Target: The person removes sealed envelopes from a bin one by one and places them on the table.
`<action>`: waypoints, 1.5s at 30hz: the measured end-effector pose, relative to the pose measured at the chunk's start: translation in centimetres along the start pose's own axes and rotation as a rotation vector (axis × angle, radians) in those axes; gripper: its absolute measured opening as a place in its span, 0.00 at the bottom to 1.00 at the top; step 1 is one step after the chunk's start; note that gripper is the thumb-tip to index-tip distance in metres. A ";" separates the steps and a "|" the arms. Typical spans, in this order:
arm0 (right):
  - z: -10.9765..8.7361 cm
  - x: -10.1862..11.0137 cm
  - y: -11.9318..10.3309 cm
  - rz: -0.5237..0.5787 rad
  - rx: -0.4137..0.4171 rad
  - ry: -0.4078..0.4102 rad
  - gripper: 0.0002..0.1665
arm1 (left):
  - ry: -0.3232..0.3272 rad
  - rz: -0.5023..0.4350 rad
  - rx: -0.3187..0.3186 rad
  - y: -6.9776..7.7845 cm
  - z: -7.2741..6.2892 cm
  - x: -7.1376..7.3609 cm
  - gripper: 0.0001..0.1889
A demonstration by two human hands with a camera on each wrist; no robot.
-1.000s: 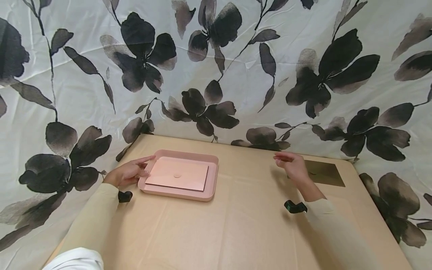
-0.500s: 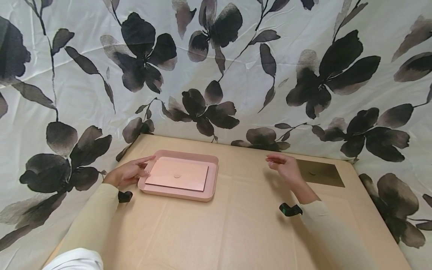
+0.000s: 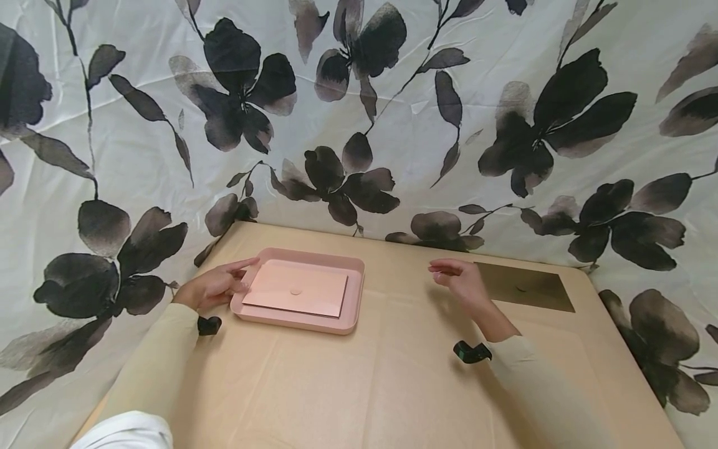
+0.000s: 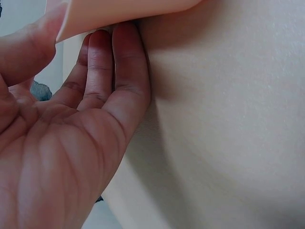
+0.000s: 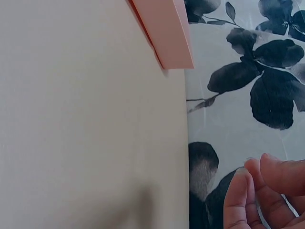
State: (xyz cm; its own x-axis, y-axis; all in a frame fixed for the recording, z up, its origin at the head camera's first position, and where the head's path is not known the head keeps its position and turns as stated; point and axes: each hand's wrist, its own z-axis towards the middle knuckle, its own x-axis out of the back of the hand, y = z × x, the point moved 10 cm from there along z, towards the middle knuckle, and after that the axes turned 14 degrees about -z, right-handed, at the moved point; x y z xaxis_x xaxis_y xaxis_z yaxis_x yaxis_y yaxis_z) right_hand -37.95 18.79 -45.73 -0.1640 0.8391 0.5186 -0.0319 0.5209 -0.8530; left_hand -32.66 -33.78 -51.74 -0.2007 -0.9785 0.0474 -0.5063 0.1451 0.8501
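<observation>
"What's sitting nearest to you?"

"Two cream sleeves [image 3: 143, 368] are running in over the table [image 3: 387, 380], and a small black device [image 3: 472, 353] is riding at each wrist."

"And the hands?"

"The left hand [image 3: 213, 288] is gripping the left end of the pink tray [image 3: 352, 296]. Its thumb is pressing at the rim, while its other fingers are going out of sight beneath it. The right hand [image 3: 462, 284] is hovering over the table, well apart from the tray, its fingers [image 5: 239, 193] bending loosely, bare, with only a narrow space to the thumb."

"Where is the tray resting?"

"It's lying on the left half of the table, and a flat pink panel [image 3: 303, 274] is lying inside it."

"Any label?"

"A small oval mark [image 3: 295, 291] is showing near the panel's middle, too small to read."

"Farther off?"

"A dark olive sheet [image 3: 541, 290] is lying near the far right corner, partly behind the right hand, bearing a small curved mark [image 3: 521, 289], also illegible. Behind everything, a pale flowered cloth [image 3: 415, 149] is hanging."
</observation>
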 end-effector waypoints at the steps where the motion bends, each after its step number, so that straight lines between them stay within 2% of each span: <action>1: 0.0 -0.2 -0.1 0.003 0.002 -0.001 0.23 | 0.000 -0.002 -0.001 0.0 0.0 0.0 0.46; 22: -0.4 -3.6 -2.1 -0.013 0.051 -0.039 0.22 | -0.019 -0.013 -0.009 0.1 0.2 -0.2 0.46; 33: -0.7 -6.6 -3.6 0.011 0.067 -0.091 0.20 | -0.011 -0.043 -0.002 -0.1 0.1 0.0 0.45; 45: -0.7 -9.8 -5.1 0.021 0.081 -0.122 0.18 | -0.013 -0.033 0.002 0.1 0.0 -0.3 0.45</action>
State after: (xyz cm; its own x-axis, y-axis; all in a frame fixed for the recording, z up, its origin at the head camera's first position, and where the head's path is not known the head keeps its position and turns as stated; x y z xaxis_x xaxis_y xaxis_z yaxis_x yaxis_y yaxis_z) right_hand -35.49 8.01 -46.39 -0.2843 0.8218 0.4938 -0.1057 0.4851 -0.8681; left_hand -32.69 -33.51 -51.65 -0.1948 -0.9808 0.0126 -0.5142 0.1131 0.8502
